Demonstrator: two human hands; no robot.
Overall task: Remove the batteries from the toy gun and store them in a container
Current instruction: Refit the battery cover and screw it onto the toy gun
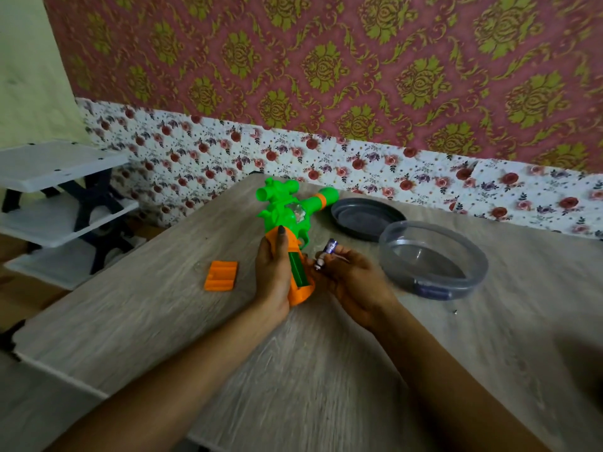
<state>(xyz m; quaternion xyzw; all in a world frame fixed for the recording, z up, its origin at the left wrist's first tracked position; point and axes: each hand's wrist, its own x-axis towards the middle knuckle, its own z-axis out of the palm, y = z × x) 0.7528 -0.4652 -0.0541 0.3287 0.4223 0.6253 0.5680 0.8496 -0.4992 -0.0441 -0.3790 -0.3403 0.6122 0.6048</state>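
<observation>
Here, green-and-orange toy gun [280, 220], battery bay [298, 270] open, purple battery [332, 249] alongside

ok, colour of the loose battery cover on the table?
Orange, ribbed battery cover, clearest in the head view, left of the toy gun.

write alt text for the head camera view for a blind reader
A person's left hand grips the orange handle of a green toy gun, its battery slot open, while the right hand pinches a battery beside it. On the wooden table lie an orange cover, a clear round container and a dark lid.
</observation>
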